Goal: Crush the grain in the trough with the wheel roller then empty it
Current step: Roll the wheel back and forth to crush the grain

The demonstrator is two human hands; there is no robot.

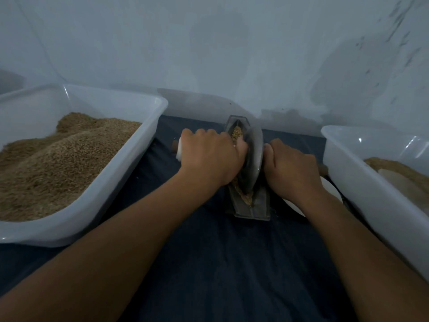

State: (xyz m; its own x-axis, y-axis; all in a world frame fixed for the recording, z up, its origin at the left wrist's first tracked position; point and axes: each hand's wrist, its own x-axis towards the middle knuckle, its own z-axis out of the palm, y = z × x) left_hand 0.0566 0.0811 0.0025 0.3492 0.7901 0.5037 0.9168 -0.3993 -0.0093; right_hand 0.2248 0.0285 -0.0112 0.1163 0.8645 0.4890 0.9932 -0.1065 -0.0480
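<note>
A narrow metal trough (251,209) lies lengthwise on the dark cloth in the middle. Tan grain (236,132) shows at its far end and crushed grain at its near end. A grey metal wheel roller (253,159) stands upright in the trough. My left hand (210,155) grips the roller's left handle, whose white-wrapped end sticks out past the knuckles. My right hand (291,166) grips the right handle, with its brown tip showing beside the right tub.
A large white tub (120,173) heaped with brown grain sits at the left. Another white tub (362,182) with pale ground grain stands at the right. A white round object (329,187) lies partly hidden under my right wrist. A pale wall stands close behind.
</note>
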